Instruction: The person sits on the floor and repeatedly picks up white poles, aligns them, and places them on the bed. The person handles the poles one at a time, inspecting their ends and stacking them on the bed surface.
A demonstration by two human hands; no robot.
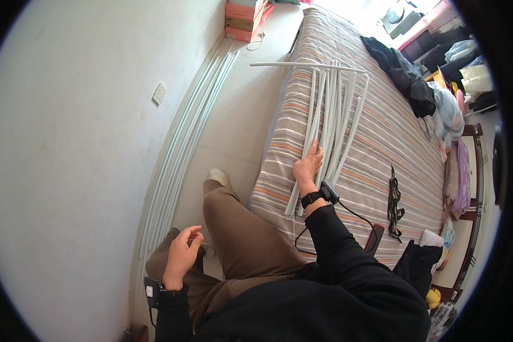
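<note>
On the striped bed [390,131], white rods [328,108] under my right hand [308,165]; grip hidden, can't tell if clamped. Left hand [182,251] loosely curled, fingertips apart. One rod [271,64] juts past bed edge, over floor [228,139].

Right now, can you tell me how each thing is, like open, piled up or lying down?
Right hand: on the short tubes.
Left hand: empty, fingers half curled.
Short tubes: loosely bunched, one lying crosswise.
Long tubes: lying along the wall.
Bed: covered, striped.
Strap: loose, folded over itself.
Boxes: stacked.
</note>
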